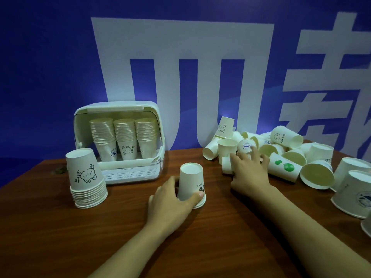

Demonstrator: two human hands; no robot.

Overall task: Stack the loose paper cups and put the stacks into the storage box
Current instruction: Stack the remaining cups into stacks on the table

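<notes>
At the far left of the wooden table (60,237), an upside-down stack of paper cups (87,179) with a bear drawing is being kept upright just in front of the storage box (152,117). The box is being held open at its front, and three upright stacks (124,137) are being housed side by side inside it. Nearer the middle, a short inverted stack (190,183) is being gripped by the left hand (170,201), with fingers and thumb curled round its lower rim. Further right, the right hand (249,167) is being stretched into the pile of loose cups (281,153); its fingers are being spread over a small cup lying on its side, touching it, though a firm hold cannot be told. The loose cups are being left heaped at the right, against the blue wall (40,67).
</notes>
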